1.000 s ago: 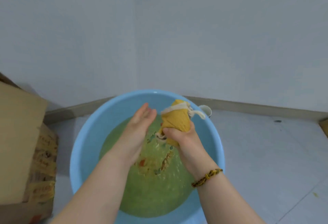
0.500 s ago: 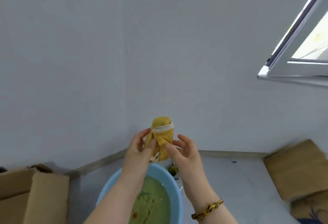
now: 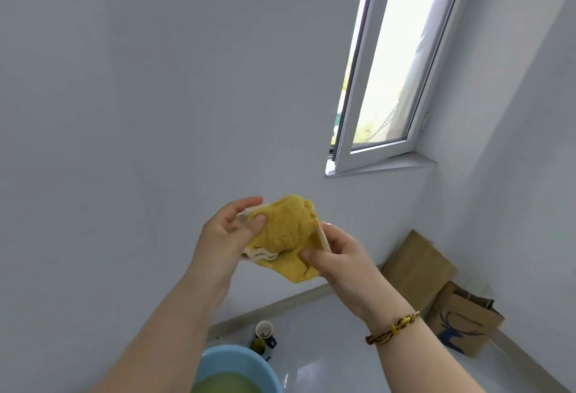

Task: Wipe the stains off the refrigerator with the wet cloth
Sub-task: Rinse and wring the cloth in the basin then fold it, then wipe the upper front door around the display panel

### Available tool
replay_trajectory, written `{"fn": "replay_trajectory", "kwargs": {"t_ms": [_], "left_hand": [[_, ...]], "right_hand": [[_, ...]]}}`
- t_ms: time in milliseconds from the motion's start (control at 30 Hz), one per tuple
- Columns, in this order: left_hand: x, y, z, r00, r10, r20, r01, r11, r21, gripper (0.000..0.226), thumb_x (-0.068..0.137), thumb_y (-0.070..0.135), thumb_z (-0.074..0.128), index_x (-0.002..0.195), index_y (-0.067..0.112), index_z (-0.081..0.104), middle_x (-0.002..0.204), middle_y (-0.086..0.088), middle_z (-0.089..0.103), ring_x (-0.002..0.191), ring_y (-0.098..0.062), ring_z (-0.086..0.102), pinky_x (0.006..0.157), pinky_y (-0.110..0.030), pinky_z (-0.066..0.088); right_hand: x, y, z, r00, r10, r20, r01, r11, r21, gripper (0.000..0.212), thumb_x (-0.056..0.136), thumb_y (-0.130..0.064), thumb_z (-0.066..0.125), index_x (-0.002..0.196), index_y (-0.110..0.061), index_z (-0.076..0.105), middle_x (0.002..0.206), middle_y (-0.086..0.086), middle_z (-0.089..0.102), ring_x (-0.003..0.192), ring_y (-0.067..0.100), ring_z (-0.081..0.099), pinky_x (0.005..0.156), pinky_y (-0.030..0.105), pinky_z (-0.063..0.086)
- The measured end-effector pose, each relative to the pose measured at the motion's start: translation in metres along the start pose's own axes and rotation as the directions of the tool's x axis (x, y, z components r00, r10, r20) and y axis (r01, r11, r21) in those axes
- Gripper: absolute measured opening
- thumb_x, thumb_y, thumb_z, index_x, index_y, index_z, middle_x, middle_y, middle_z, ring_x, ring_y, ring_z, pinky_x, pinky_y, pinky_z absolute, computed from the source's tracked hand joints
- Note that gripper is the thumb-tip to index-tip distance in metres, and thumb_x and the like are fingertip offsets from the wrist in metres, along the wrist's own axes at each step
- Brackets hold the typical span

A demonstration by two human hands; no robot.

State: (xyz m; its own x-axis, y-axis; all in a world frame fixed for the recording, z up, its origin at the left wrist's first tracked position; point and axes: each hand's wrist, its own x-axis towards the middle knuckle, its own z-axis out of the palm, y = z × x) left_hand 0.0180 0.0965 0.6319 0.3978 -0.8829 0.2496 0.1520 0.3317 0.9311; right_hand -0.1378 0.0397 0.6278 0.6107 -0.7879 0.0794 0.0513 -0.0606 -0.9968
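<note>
While you hold the wet cloth [image 3: 288,233] up before the wall, well above the basin [image 3: 218,364], your left hand [image 3: 226,238] pinches one edge and your right hand [image 3: 338,257] pinches the other. A loose pinch could let it fall; poor wringing would drip on the floor. Refrigerator and stains are out of view; the basin is cut off below.

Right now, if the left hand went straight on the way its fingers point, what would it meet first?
The left hand pinches the yellow cloth, fingers pointing up and right. Past it the way looks free up to the wall below the window sill, though depth is unclear.
</note>
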Motion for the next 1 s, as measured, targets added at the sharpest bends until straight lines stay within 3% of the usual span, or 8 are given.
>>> {"fn": "replay_trajectory", "kwargs": {"t_ms": [233, 333, 467, 600, 700, 767, 867, 1000], "left_hand": [[-0.020, 0.001, 0.095, 0.912, -0.150, 0.382, 0.199, 0.975, -0.093, 0.042, 0.061, 0.015, 0.077, 0.101, 0.017, 0.063, 0.075, 0.006, 0.073, 0.068, -0.006, 0.067, 0.058, -0.018, 0.054], [-0.034, 0.000, 0.150, 0.824, -0.138, 0.550, 0.259, 0.955, -0.147, 0.067, 0.037, 0.032, 0.090, 0.098, 0.015, 0.067, 0.093, -0.002, 0.073, 0.083, -0.013, 0.069, 0.065, -0.021, 0.055], [-0.073, 0.003, 0.251, 0.848, -0.013, 0.530, 0.037, 0.999, -0.033, 0.020, 0.072, -0.002, 0.068, 0.085, 0.012, 0.068, 0.073, 0.007, 0.073, 0.069, -0.006, 0.067, 0.058, -0.013, 0.051], [-0.106, -0.001, 0.345, 0.858, 0.100, 0.504, -0.120, 0.993, 0.008, 0.015, 0.079, 0.000, 0.061, 0.076, 0.013, 0.068, 0.084, 0.011, 0.067, 0.072, -0.002, 0.063, 0.069, -0.019, 0.053], [-0.122, -0.005, 0.401, 0.866, 0.072, 0.494, -0.054, 0.997, -0.049, 0.016, 0.083, 0.008, 0.058, 0.069, 0.010, 0.065, 0.056, 0.007, 0.066, 0.050, -0.002, 0.059, 0.051, -0.016, 0.049], [-0.131, -0.010, 0.435, 0.871, 0.063, 0.488, -0.021, 0.996, -0.092, 0.023, 0.085, 0.012, 0.056, 0.063, 0.010, 0.063, 0.044, 0.006, 0.060, 0.042, -0.003, 0.054, 0.043, -0.015, 0.045], [-0.142, -0.022, 0.480, 0.839, -0.058, 0.542, 0.160, 0.977, -0.144, 0.032, 0.087, 0.024, 0.052, 0.060, 0.008, 0.058, 0.048, 0.001, 0.057, 0.047, -0.013, 0.053, 0.046, -0.021, 0.047], [-0.156, -0.035, 0.542, 0.794, -0.228, 0.564, 0.272, 0.962, 0.006, 0.052, 0.090, 0.046, 0.041, 0.055, 0.010, 0.054, 0.060, -0.005, 0.053, 0.062, -0.019, 0.051, 0.064, -0.029, 0.044]], "right_hand": [[-0.077, -0.031, -0.078, 0.969, -0.022, -0.248, 0.025, 1.000, 0.008, 0.012, 0.083, -0.001, 0.056, 0.086, -0.009, 0.065, 0.075, 0.011, 0.061, 0.067, 0.019, 0.058, 0.061, 0.025, 0.051], [-0.112, -0.044, -0.121, 0.916, -0.011, -0.401, 0.062, 0.992, 0.113, 0.024, 0.091, -0.002, 0.048, 0.081, -0.012, 0.066, 0.077, 0.012, 0.067, 0.076, 0.027, 0.063, 0.078, 0.044, 0.052], [-0.170, -0.064, -0.180, 0.858, 0.023, -0.513, 0.119, 0.963, 0.242, 0.025, 0.096, -0.007, 0.041, 0.083, -0.007, 0.062, 0.062, 0.008, 0.065, 0.058, 0.019, 0.063, 0.056, 0.028, 0.054], [-0.227, -0.078, -0.242, 0.863, 0.018, -0.506, 0.200, 0.906, 0.374, 0.048, 0.098, -0.009, 0.032, 0.068, 0.000, 0.068, 0.059, 0.013, 0.065, 0.050, 0.018, 0.064, 0.044, 0.019, 0.050], [-0.265, -0.088, -0.282, 0.858, 0.035, -0.512, 0.204, 0.892, 0.403, 0.025, 0.091, -0.015, 0.045, 0.098, 0.001, 0.063, 0.091, 0.018, 0.067, 0.078, 0.023, 0.066, 0.063, 0.027, 0.056], [-0.292, -0.095, -0.305, 0.891, 0.007, -0.454, 0.231, 0.855, 0.465, 0.047, 0.076, -0.023, 0.064, 0.115, 0.003, 0.057, 0.113, 0.022, 0.061, 0.093, 0.026, 0.062, 0.073, 0.032, 0.057], [-0.328, -0.102, -0.341, 0.923, -0.036, -0.382, 0.207, 0.885, 0.417, 0.078, 0.055, -0.034, 0.083, 0.120, 0.000, 0.056, 0.111, 0.020, 0.062, 0.094, 0.027, 0.063, 0.072, 0.035, 0.056], [-0.359, -0.108, -0.378, 0.757, 0.059, -0.651, 0.025, 0.993, 0.119, 0.059, 0.073, -0.023, 0.071, 0.122, 0.001, 0.050, 0.108, 0.019, 0.062, 0.091, 0.025, 0.063, 0.067, 0.029, 0.056]]}}
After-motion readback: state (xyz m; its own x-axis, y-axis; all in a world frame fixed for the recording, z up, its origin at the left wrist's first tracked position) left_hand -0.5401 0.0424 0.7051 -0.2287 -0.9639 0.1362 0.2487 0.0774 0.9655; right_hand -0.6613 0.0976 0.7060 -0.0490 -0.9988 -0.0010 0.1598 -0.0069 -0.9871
